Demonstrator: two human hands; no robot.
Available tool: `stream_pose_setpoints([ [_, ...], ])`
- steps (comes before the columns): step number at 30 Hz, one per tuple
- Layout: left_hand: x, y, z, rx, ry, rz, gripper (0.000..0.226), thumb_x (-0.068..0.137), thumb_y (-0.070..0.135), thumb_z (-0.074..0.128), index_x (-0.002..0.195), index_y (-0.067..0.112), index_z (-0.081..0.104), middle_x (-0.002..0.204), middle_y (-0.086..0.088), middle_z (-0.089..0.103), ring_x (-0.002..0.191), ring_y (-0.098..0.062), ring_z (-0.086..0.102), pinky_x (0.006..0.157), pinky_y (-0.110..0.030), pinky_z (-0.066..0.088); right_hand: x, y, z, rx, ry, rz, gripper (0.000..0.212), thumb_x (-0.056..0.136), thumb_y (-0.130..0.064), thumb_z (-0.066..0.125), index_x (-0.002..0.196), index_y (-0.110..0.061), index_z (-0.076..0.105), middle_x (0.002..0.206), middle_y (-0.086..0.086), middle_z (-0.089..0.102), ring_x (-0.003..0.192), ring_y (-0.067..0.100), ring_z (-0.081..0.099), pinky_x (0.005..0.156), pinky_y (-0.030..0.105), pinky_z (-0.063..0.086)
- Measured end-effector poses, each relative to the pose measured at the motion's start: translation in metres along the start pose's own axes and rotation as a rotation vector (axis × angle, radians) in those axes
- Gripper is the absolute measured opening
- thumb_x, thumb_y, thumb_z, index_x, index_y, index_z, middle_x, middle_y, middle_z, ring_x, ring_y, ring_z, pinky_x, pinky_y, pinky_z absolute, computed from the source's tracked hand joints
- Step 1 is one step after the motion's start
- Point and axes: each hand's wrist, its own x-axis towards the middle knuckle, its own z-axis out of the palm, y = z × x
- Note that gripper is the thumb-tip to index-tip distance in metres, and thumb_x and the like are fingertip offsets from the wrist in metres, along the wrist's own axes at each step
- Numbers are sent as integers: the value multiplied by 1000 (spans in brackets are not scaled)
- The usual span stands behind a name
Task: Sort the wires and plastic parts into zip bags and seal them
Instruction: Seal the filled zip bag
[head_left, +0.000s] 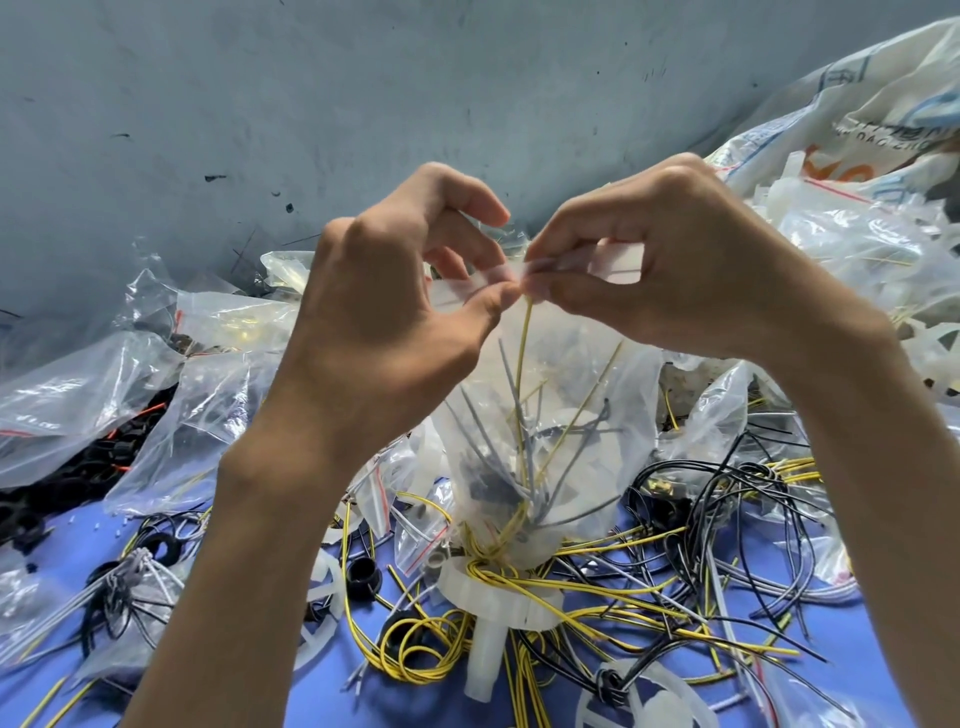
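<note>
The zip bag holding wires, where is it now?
Mid head view, over the wire pile: left hand and right hand pinch the top of the zip bag.

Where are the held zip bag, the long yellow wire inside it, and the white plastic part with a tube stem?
zip bag (571, 364), head view, on its clear side wall.
yellow wire (523, 353), head view, on its straight upper stretch.
white plastic part (485, 660), head view, on its tube stem.

The 2 forearms rise side by side. The left hand (395, 301) and right hand (670, 270) meet fingertip to fingertip, each pinching the top edge of the zip bag (571, 374) between thumb and forefinger.
</note>
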Motion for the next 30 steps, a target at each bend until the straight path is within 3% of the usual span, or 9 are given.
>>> stream_pose_setpoints([
  [8,-2,1,3,32,-2,-27,31,73,17,78,94,27,57,73,21,67,69,-2,62,66,-17,48,0,1,1,-58,-57,-56,10,83,-14,67,83,-7,73,64,-1,66,64,13,60,63,30,51],
  [17,1,-3,-3,-10,25,-129,32,70,19,82,87,29,57,76,31,66,65,5,62,65,-9,47,0,3,-3,54,36,42,10,78,-18,75,77,-9,73,65,2,69,64,14,64,60,24,51],
  [20,1,-9,-7,-32,-4,-149,28,72,12,81,84,27,60,76,28,68,64,7,62,65,-8,47,-1,5,-3,86,37,104,3,78,-11,74,76,-10,72,66,4,70,62,12,65,59,23,53],
  [25,-1,-11,-6,56,-25,-116,36,73,-4,71,75,31,61,62,22,63,59,16,56,58,2,35,0,4,1,53,6,100,9,79,-1,69,75,-9,71,63,-5,67,60,9,64,53,14,49],
  [30,-1,-15,-8,126,-69,-113,22,79,8,73,77,30,68,64,24,60,60,18,53,61,1,37,0,11,-5,5,-72,150,9,81,-9,70,86,-15,74,75,-5,69,69,6,62,70,16,49],
])
